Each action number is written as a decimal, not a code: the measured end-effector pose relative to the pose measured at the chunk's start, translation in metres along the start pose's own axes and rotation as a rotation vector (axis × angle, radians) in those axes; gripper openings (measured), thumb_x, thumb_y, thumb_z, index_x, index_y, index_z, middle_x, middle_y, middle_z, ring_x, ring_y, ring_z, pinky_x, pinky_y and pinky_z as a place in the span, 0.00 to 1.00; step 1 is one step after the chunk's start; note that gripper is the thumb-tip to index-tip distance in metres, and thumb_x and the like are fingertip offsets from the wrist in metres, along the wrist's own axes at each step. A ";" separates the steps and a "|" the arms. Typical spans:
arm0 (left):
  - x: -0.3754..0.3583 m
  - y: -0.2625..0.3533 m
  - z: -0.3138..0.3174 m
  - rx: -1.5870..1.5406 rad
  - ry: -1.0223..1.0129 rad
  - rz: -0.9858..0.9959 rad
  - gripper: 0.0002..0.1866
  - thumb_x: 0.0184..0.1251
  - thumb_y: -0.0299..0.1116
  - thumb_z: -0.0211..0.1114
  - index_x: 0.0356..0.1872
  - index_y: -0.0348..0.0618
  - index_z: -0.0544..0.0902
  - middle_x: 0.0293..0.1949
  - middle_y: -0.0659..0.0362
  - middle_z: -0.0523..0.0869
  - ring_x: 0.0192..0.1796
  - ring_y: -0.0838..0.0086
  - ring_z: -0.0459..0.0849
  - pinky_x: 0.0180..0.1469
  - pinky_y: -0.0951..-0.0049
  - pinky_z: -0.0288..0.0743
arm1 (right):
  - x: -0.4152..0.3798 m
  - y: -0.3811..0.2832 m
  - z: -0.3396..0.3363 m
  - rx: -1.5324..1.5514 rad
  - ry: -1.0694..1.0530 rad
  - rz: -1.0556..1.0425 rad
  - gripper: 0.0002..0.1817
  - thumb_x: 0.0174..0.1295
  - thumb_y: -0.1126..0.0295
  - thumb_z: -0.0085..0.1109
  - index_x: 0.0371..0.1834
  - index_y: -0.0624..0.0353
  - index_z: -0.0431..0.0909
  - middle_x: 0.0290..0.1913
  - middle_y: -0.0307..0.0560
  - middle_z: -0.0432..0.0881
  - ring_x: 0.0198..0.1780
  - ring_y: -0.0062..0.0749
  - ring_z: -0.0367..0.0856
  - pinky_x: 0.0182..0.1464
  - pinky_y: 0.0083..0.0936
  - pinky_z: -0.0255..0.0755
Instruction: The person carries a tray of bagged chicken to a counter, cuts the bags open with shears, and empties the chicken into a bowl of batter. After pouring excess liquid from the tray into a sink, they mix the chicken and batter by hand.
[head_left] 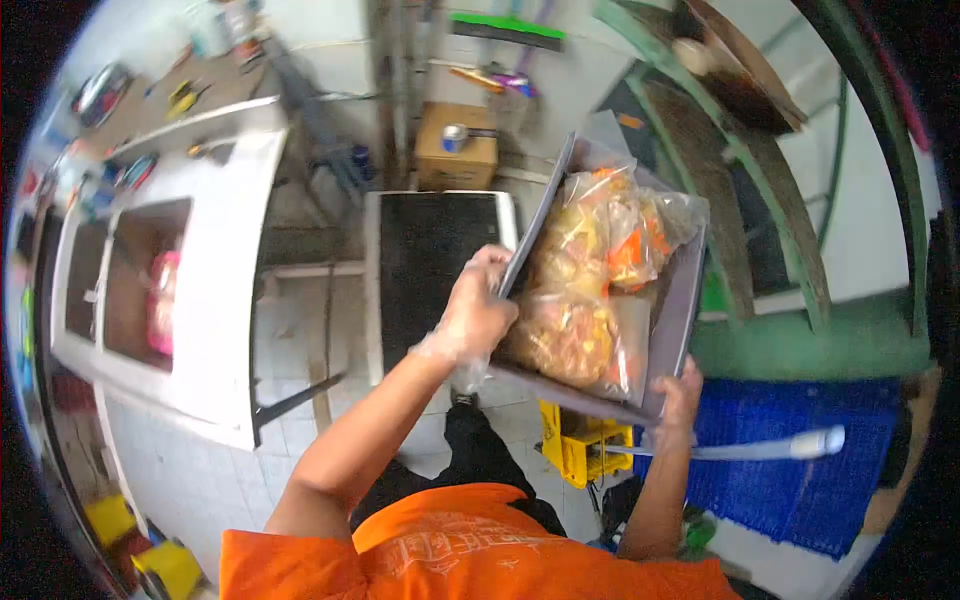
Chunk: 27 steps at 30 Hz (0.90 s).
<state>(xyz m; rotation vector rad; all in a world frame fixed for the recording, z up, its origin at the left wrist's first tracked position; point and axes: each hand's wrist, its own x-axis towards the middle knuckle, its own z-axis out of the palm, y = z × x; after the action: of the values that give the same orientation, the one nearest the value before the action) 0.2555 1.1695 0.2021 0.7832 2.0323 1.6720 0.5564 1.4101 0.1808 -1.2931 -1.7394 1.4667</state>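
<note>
I carry a grey metal tray (680, 300) tilted in front of me, loaded with clear plastic bags of yellow and orange food (585, 290). My left hand (478, 310), in a thin clear glove, grips the tray's left rim. Under the near right corner, my right hand (680, 392) holds the tray from below. Both arms reach out from an orange shirt.
A white counter with a double sink (140, 290) runs along the left. A black-topped white appliance (430, 260) stands ahead, a cardboard box (456, 150) behind it. A yellow mop bucket (583, 450), blue mat (800, 460) and green stair frame (800, 340) lie to the right.
</note>
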 end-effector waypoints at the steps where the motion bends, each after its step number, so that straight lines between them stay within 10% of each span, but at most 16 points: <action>1: -0.030 0.008 -0.035 -0.036 0.036 -0.066 0.31 0.46 0.15 0.60 0.59 0.37 0.77 0.49 0.53 0.82 0.58 0.68 0.79 0.68 0.75 0.67 | -0.017 -0.008 0.022 -0.003 -0.104 -0.024 0.32 0.47 0.78 0.54 0.62 0.65 0.79 0.48 0.43 0.86 0.43 0.29 0.85 0.47 0.25 0.81; 6: -0.205 0.039 -0.186 -0.320 0.357 -0.346 0.30 0.49 0.12 0.58 0.58 0.42 0.74 0.42 0.66 0.85 0.41 0.79 0.81 0.42 0.79 0.73 | -0.132 -0.038 0.130 0.060 -0.457 -0.093 0.33 0.47 0.79 0.53 0.63 0.65 0.79 0.48 0.42 0.86 0.42 0.27 0.85 0.46 0.23 0.80; 10: -0.348 0.067 -0.322 -0.421 0.606 -0.354 0.31 0.52 0.11 0.62 0.60 0.42 0.73 0.53 0.59 0.85 0.45 0.77 0.81 0.45 0.78 0.73 | -0.316 -0.168 0.236 -0.053 -0.685 -0.018 0.33 0.45 0.79 0.53 0.61 0.68 0.80 0.46 0.45 0.86 0.42 0.30 0.86 0.47 0.23 0.80; 16: -0.548 0.095 -0.495 -0.365 0.913 -0.352 0.32 0.56 0.12 0.66 0.63 0.41 0.71 0.42 0.62 0.85 0.41 0.80 0.79 0.38 0.77 0.71 | -0.489 -0.187 0.381 -0.099 -1.071 -0.130 0.29 0.41 0.82 0.53 0.53 0.70 0.82 0.42 0.43 0.87 0.38 0.27 0.85 0.43 0.21 0.80; 20: -0.629 0.064 -0.647 -0.086 1.104 -0.328 0.15 0.55 0.21 0.71 0.45 0.30 0.85 0.51 0.54 0.81 0.45 0.70 0.81 0.46 0.69 0.77 | -0.616 -0.227 0.539 -0.106 -1.239 -0.095 0.28 0.39 0.85 0.54 0.50 0.68 0.82 0.38 0.41 0.86 0.34 0.25 0.84 0.39 0.20 0.80; 27: -0.803 0.041 -0.811 -0.001 1.355 -0.306 0.14 0.56 0.23 0.72 0.44 0.28 0.87 0.55 0.54 0.79 0.53 0.72 0.81 0.56 0.71 0.78 | -0.840 -0.239 0.732 -0.133 -1.553 -0.126 0.29 0.40 0.85 0.56 0.52 0.67 0.83 0.39 0.40 0.88 0.35 0.25 0.85 0.40 0.21 0.80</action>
<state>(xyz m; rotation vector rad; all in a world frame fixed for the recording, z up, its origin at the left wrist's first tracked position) 0.3755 0.0462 0.3731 -0.9543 2.6395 2.2227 0.1997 0.3416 0.3553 0.2326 -2.6522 2.5318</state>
